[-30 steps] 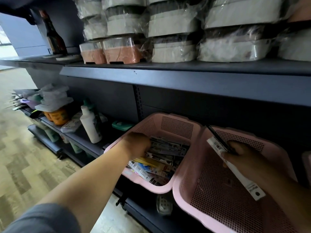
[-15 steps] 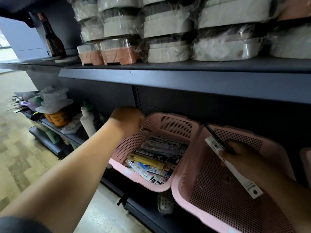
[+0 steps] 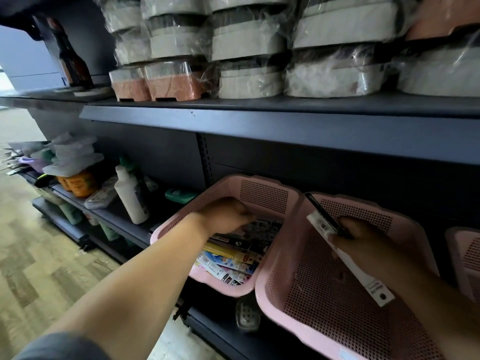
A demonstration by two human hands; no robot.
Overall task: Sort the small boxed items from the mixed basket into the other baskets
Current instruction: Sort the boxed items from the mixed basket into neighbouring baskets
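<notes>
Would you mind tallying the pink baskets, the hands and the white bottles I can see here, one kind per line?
Pink baskets: 3, namely the mixed basket, the middle basket and a third basket cut off at the right edge.
Hands: 2, the left hand and the right hand.
White bottles: 1, the white bottle.
Total: 6

Three pink baskets (image 3: 262, 189) sit on the shelf (image 3: 259, 126). Two hands (image 3: 226, 214) reach in. One white bottle (image 3: 131, 201) stands nearby. One dark bottle (image 3: 70, 61) stands up high.
</notes>
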